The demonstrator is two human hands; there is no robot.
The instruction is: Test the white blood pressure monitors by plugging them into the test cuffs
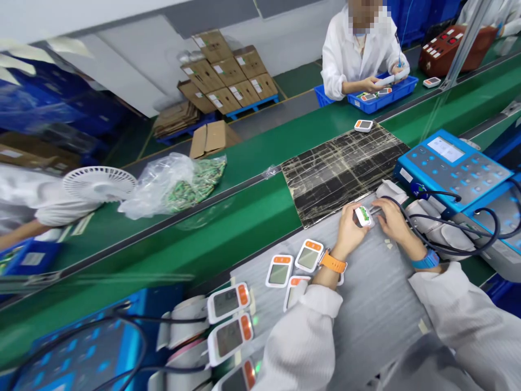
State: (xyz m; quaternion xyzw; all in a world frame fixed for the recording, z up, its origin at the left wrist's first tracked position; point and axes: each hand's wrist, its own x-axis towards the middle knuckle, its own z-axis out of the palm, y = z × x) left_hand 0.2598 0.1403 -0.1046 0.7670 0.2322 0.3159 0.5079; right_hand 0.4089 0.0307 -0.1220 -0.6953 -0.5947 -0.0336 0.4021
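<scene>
Two hands (372, 225) around glossy rectangular device (363, 216)

Both arms in loose off-white lab-coat sleeves, cuffs gathered short of the wrists; left hand (350, 231) bare, orange strap watch (332, 264) on that wrist, just above the cuff; right hand (393, 221) bare, blue band (426, 260) on its wrist, same spot relative to its cuff; no gloves, no rings visible.
</scene>
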